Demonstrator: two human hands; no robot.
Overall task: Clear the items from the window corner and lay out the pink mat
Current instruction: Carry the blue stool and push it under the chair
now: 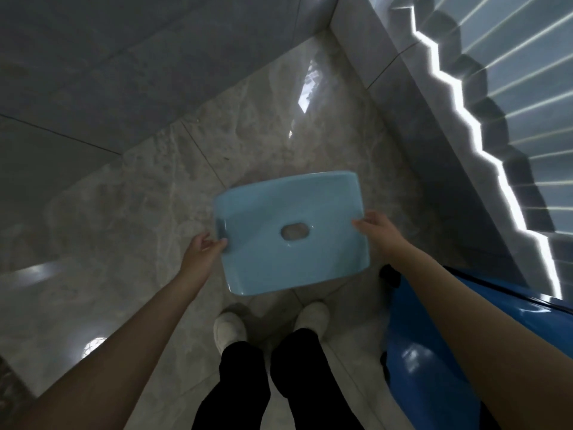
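Observation:
A light blue plastic stool [291,231] with an oval hole in its seat is seen from above, in front of my feet over the marble floor. My left hand [203,251] grips its left edge, thumb on top. My right hand [376,226] holds its right edge with the fingers curled over the rim. Whether the stool's legs touch the floor is hidden by the seat. No pink mat is in view.
Grey tiled walls meet in a corner [328,26] at the top. A pleated curtain [496,125] with bright light at its hem runs down the right. A glossy dark blue object [434,352] stands at my right side. My white shoes [229,330] are just behind the stool.

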